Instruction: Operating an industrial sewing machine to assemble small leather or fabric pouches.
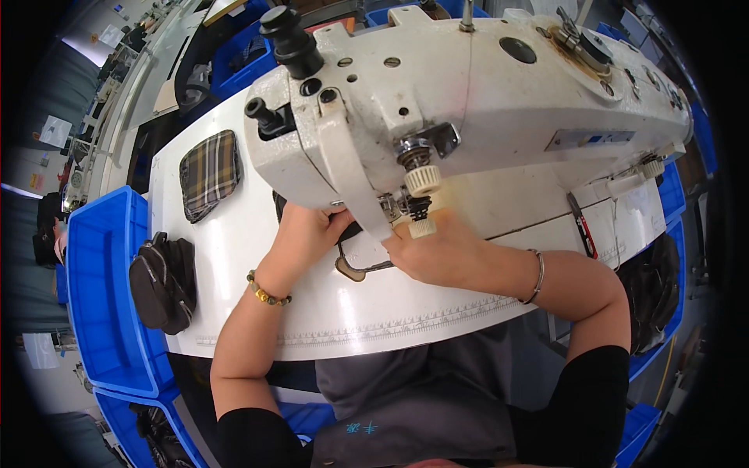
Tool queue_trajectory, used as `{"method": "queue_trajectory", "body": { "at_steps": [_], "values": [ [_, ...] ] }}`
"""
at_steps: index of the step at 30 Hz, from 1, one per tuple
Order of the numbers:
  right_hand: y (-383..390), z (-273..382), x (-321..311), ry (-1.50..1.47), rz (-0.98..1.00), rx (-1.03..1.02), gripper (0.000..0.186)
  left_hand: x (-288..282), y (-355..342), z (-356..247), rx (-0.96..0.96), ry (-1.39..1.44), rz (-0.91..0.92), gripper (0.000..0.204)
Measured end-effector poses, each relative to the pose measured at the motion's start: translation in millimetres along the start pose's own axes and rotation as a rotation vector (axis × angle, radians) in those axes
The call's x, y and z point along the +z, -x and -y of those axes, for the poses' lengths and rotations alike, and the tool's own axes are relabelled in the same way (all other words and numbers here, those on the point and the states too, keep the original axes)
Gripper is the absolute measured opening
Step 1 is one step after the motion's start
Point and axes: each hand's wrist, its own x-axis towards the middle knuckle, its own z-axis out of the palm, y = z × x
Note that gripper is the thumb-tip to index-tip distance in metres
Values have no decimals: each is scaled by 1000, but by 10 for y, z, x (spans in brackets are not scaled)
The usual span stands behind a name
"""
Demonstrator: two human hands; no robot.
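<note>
A white sewing machine (367, 101) stands over the pale table in front of me. Below its head, my left hand (307, 236) is closed, with thumb and fingers pinched at a dark fabric piece (351, 231), most of which the machine and my hand hide. To the right of the needle area, my right hand (441, 253) is curled closed. Its fingertips are partly behind the ribbed tension knob (422, 228), and what they grip is hidden. Just below, between my hands, a dark-edged cutout with a tan end (349, 270) shows in the tabletop.
A plaid fabric piece (211, 175) and a small dark zipped pouch (162, 282) lie on the left. Blue bins (105, 312) flank the table, one holding dark bags (649, 292) at right. A red-and-black cutter (582, 226) rests right; a ruler strip (406, 321) follows the near edge.
</note>
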Motion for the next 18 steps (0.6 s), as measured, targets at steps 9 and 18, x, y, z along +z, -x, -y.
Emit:
{"method": "queue_trajectory", "body": {
  "at_steps": [9, 18],
  "values": [
    [-21, 2, 7, 46, 23, -22, 41, 52, 11, -14, 151, -244, -77, 24],
    [49, -110, 137, 111, -23, -63, 38, 11, -15, -128, 160, -252, -97, 22]
  ]
}}
